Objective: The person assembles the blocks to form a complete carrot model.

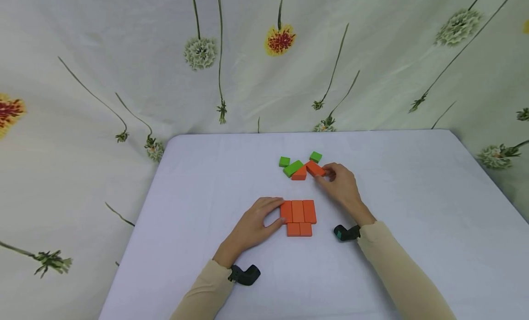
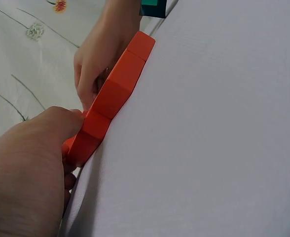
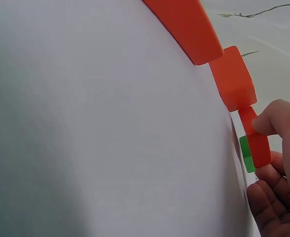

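Near the table's middle, three orange rectangular blocks lie side by side, with two small orange blocks against their near edge. My left hand holds the leftmost rectangular block between thumb and fingers; its thumb shows against the orange in the left wrist view. Farther back, my right hand pinches another orange rectangular block; the right wrist view shows that block between thumb and fingers. Beside it lies an orange block with a slanted side.
A longer green block touches the slanted orange one. Two small green blocks, one on the left and one on the right, sit behind. Black wrist cameras jut over the white-covered table. Flower-printed cloth hangs behind.
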Tool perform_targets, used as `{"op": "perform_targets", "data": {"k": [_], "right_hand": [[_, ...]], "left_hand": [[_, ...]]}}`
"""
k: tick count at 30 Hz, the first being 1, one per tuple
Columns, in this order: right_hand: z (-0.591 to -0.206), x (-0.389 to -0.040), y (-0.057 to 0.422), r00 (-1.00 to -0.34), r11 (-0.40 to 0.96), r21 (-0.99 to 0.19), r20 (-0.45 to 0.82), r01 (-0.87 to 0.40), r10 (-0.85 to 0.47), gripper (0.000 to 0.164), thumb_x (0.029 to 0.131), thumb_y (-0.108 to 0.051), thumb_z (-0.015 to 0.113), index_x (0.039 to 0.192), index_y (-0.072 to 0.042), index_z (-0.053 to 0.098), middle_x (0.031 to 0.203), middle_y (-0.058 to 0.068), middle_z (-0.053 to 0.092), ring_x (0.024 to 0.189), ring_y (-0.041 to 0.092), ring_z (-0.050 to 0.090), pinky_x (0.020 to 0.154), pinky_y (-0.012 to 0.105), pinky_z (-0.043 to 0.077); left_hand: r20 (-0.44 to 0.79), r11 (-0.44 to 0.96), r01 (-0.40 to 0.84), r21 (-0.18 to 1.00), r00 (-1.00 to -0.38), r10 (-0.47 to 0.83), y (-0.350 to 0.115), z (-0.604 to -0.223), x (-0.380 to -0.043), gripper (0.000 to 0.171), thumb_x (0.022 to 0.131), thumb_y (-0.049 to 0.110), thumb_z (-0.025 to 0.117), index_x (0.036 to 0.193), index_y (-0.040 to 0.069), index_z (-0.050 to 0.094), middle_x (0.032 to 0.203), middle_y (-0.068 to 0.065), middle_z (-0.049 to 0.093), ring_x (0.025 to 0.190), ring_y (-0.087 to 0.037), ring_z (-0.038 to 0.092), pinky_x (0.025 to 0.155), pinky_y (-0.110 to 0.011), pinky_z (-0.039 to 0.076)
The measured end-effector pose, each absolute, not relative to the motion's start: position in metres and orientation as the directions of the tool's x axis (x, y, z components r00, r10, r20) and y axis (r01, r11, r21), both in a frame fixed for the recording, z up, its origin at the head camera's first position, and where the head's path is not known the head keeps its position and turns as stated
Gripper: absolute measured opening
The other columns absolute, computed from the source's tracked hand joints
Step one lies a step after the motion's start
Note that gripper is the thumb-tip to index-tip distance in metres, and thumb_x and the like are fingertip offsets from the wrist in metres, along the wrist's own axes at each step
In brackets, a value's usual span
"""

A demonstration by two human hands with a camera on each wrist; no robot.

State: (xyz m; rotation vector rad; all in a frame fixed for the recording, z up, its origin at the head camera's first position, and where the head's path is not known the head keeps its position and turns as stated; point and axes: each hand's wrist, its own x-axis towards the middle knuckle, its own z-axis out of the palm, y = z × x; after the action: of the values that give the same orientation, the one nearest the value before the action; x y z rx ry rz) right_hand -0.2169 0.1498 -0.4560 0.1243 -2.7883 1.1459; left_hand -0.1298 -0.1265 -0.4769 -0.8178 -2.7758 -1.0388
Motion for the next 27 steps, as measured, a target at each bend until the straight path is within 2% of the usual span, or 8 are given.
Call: {"op": "perform_targets", "data": {"k": [13,27], "right_hand": [[-0.444,-0.202,0.156,-0.978,0.681,-0.709,0.200,-0.183,-0.054,0.035,0.093,-0.018,0.073,0.122,0.001,0.068,0.108,0.018,0.068,0.100,0.032,0.064,0.089,0.046,0.059],[-0.436,-0.179,0.160,-0.961,0.628,-0.732,0.251,-0.265,-0.112,0.033,0.093,-0.017,0.075,0.121,-0.001,0.069,0.107,0.017,0.067,0.098,0.031,0.064,0.087,0.046,0.059]], "left_hand": [[0.236,0.640,0.497,0.586,-0.860,0.452,-0.127,-0.479,-0.130,0.052,0.097,0.031,0.073,0.143,0.010,0.061,0.145,-0.004,0.061,0.138,-0.020,0.053,0.115,-0.037,0.046],[0.243,0.624,0.504,0.597,-0.855,0.458,-0.126,-0.477,-0.130,0.051,0.098,0.030,0.072,0.143,0.009,0.061,0.144,-0.004,0.061,0.137,-0.020,0.053,0.115,-0.038,0.046]]}}
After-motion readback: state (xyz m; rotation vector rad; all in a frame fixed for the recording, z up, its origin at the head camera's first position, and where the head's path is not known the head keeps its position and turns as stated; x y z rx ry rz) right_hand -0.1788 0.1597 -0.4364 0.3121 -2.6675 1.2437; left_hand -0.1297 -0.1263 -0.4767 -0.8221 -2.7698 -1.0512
